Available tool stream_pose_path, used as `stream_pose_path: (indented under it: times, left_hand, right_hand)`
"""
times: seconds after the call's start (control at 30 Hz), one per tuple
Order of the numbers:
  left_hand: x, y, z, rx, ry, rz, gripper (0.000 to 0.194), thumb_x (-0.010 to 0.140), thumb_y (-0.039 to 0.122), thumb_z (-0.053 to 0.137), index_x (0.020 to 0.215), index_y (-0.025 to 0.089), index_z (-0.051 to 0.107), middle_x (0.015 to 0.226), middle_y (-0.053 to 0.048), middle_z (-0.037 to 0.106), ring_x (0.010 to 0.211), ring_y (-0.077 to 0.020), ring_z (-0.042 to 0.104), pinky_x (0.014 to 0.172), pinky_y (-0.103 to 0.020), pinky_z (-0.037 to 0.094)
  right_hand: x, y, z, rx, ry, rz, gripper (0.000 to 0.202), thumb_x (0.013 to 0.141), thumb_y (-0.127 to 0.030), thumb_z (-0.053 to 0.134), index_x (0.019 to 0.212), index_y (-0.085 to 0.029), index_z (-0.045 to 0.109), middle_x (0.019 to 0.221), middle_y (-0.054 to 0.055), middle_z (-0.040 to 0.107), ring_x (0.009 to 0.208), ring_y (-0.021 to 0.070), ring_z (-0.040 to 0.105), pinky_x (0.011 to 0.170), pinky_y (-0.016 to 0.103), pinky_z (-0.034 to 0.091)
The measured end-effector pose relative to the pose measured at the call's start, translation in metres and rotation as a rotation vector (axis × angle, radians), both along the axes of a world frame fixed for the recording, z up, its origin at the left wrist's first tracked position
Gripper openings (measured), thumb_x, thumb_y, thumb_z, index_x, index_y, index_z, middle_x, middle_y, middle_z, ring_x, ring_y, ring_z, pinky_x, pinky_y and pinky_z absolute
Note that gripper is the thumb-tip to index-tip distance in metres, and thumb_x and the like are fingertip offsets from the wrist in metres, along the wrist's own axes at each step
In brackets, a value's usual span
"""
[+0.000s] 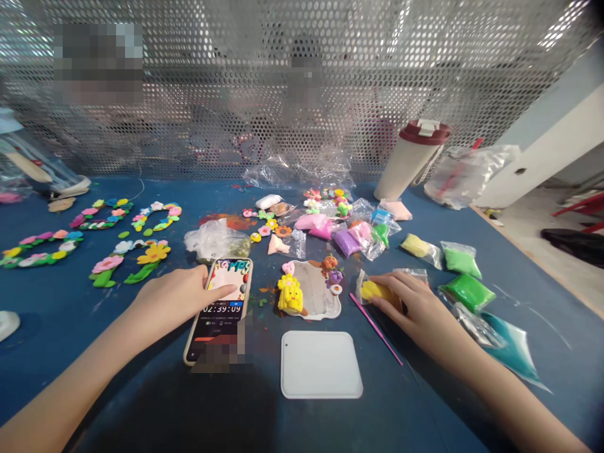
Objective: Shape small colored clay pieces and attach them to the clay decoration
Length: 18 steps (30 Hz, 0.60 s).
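Note:
My left hand [174, 296] holds the upper left edge of a phone [217, 324], one digit stretched across its lit screen, which shows a timer; its other fingers are partly hidden. My right hand [410, 302] is closed over a small clear packet of yellow modelling clay [375, 290]. Between the hands lies a wavy-edged mirror [317, 290] with clay figures on its rim, among them a yellow smiling one [290, 296]. A thin pink-purple stick [377, 330] lies beside my right hand. Nearer me is a white rounded board [321, 365].
Clay flower wreaths [129, 261] lie at the left. Several clay packets [460, 259] are spread at the right, others behind the mirror. A tumbler [410, 160] and a plastic bag with a red straw [465, 176] stand by a perforated metal screen [212, 119]; people show dimly behind it.

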<state>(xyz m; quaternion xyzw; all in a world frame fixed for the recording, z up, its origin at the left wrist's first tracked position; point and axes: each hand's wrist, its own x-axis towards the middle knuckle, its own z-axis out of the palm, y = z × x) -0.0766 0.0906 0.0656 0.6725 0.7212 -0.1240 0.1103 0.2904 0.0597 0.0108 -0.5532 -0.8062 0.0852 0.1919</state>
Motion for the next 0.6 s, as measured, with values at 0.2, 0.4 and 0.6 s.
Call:
stream_pose_path:
  times: [0.2, 0.4, 0.6]
  left_hand:
    - [0.0074, -0.001, -0.0055, 0.021, 0.068, 0.01, 0.066, 0.08, 0.075, 0.031, 0.084, 0.017, 0.061, 0.078, -0.02, 0.071, 0.075, -0.0398, 0.068, 0.055, -0.038, 0.041]
    - [0.0084, -0.0015, -0.0094, 0.041, 0.091, 0.014, 0.072, 0.079, 0.078, 0.029, 0.087, 0.015, 0.062, 0.076, -0.021, 0.07, 0.075, -0.0421, 0.067, 0.057, -0.041, 0.043]
    - [0.0046, -0.0015, -0.0054, 0.05, 0.085, 0.022, 0.065, 0.079, 0.078, 0.029, 0.076, 0.019, 0.057, 0.074, -0.018, 0.07, 0.072, -0.0387, 0.067, 0.054, -0.039, 0.041]
  right_hand:
    - [0.0001, -0.0006, -0.0002, -0.003, -0.005, 0.007, 0.037, 0.094, -0.048, 0.041, 0.109, -0.021, 0.061, 0.096, 0.01, 0.066, 0.091, 0.0261, 0.063, 0.081, 0.042, 0.051]
    - [0.0003, -0.0002, -0.0004, -0.001, -0.007, 0.006, 0.035, 0.094, -0.047, 0.041, 0.107, -0.021, 0.062, 0.097, 0.01, 0.067, 0.092, 0.0265, 0.064, 0.082, 0.042, 0.051]
    - [0.0042, -0.0034, -0.0011, -0.071, 0.016, -0.017, 0.056, 0.09, -0.047, 0.051, 0.14, -0.025, 0.037, 0.115, 0.011, 0.065, 0.106, 0.0295, 0.062, 0.087, 0.046, 0.051]
